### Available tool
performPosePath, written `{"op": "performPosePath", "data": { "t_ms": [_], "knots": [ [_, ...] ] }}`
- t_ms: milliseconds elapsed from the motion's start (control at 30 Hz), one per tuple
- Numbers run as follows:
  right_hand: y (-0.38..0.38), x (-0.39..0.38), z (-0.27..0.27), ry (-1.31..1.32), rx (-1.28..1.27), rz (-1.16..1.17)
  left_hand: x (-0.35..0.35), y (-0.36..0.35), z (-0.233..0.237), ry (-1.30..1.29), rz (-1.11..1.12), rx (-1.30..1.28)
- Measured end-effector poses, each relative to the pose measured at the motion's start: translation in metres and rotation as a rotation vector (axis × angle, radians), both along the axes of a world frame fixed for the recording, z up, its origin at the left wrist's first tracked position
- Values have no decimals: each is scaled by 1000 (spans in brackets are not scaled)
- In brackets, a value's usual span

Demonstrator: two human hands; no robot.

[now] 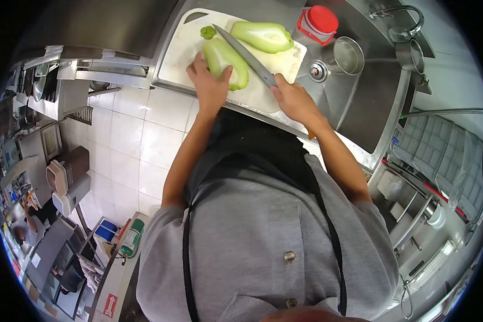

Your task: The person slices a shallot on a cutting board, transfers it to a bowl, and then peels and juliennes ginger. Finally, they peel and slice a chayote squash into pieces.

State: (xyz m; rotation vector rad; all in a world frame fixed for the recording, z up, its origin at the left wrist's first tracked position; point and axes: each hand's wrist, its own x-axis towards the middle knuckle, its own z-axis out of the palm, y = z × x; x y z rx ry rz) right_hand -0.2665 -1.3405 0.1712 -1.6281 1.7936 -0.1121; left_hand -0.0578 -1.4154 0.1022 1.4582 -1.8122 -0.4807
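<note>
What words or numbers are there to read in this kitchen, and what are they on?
Nothing here reads clearly.
Green can: label print, too blurred to read.
Red sign: white marks, too small to read.
Knife in the right hand and squash half under the left hand: no writing shows.

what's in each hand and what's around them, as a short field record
left hand: holding down near squash half
right hand: gripping knife, blade angled between the two halves
cutting board: white; also carries far squash half and small green piece
sink: red-lidded container, metal cup
</note>
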Motion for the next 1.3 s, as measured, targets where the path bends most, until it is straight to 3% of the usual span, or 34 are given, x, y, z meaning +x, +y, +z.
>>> {"op": "performPosePath", "data": {
  "t_ms": [67,200,267,300,367,400,467,500,567,600,767,867,967,1033,1300],
  "knots": [
    [3,0,4,-44,-8,-30,8,-9,16,281,78,572],
    [5,-2,-2,-105,-99,-112,9,-37,14,227,60,586],
    [5,-5,-7,-116,-179,-123,11,-52,1,353,-157,884],
    [6,-7,-7,-147,-173,-158,10,-51,7,353,-150,880],
    [7,-11,-6,-178,-167,-192,1,-42,28,26,-185,554],
    [9,-14,-5,-203,-170,-222,0,-37,34,24,-185,551],
    [13,-16,-2,-231,-166,-256,0,-23,41,34,-200,20],
    [14,-17,2,-247,-133,-270,2,-19,40,31,-201,25],
    [16,-16,9,-261,-104,-273,5,-12,31,-239,-326,-330],
    [18,-16,12,-250,-111,-256,6,-7,28,-293,-369,-389],
    [29,-17,13,-217,-77,-254,11,11,8,-406,-334,-414],
    [34,-18,17,-138,-93,-221,17,19,20,-444,-324,-232],
    [41,-14,19,-22,-104,-73,32,23,29,-291,-453,0],
    [39,-1,33,95,-85,45,36,19,31,-152,-275,58],
    [24,14,62,359,19,296,34,3,23,-95,-285,28]
  ]
}}
